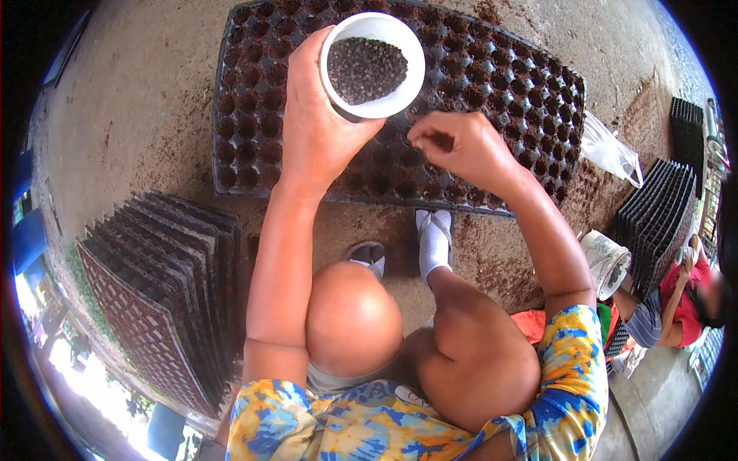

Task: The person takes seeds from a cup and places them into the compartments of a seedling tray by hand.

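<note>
My left hand (317, 134) is wrapped round a white plastic cup (416, 65), tipped so that its inside faces me. Small dark seeds (367, 71) fill the lower part of the cup. Just right of it and below, my right hand (469, 146) hovers over the tray with thumb and fingertips pinched together. Whatever lies between those fingertips is too small to make out. Under both hands a black seedling tray (250, 127) lies on the ground, its many round cells lined or filled with brown soil; the cup and hands hide part of its middle.
Stacked black trays stand at the left (165, 284) and right (657, 200). A white plastic bag (611, 150) touches the tray's right end. A whitish bucket (606, 261) lies nearby. Another person in a red shirt (676, 311) sits at far right. Spilled soil covers the ground around my feet.
</note>
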A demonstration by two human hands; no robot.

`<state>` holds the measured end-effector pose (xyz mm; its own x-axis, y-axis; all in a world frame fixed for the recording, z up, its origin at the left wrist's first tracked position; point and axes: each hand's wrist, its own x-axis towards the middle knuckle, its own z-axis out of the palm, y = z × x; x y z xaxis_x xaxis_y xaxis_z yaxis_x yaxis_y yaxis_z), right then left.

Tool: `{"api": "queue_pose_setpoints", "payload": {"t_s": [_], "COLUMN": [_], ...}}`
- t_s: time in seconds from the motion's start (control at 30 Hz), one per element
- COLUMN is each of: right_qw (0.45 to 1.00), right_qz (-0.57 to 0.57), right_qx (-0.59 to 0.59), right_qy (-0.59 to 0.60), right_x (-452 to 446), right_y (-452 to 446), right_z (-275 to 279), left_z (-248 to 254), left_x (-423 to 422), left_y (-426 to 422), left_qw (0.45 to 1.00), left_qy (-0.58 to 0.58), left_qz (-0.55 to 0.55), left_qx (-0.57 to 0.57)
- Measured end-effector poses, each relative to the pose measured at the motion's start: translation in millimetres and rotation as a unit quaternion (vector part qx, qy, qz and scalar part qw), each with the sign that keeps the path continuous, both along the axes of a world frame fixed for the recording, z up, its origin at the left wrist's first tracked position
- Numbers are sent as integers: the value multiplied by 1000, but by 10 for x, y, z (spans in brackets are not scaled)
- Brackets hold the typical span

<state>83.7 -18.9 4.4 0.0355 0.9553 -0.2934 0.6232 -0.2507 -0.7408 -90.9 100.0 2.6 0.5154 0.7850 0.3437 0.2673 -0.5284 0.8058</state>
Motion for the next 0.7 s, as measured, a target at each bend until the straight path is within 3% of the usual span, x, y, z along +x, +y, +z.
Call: {"api": "queue_pose_setpoints", "payload": {"t_s": [0.07, 0.2, 0.6, 0.7], "right_qw": [997, 989, 982, 971], "right_qz": [73, 114, 115, 51], "right_qx": [5, 63, 104, 218], "right_qy": [-26, -70, -109, -86], "right_x": [-29, -70, -60, -17], "right_y": [-60, -136, -160, 61], "right_z": [24, -1, 40, 429], "left_z": [-16, -17, -3, -11], "left_x": [3, 12, 1, 9], "left_y": [13, 2, -7, -8], "left_qw": [1000, 1000, 1000, 1000], "left_qy": [-9, -8, 0, 9], "left_qz": [-4, -2, -5, -9], "left_qx": [4, 13, 0, -7]}}
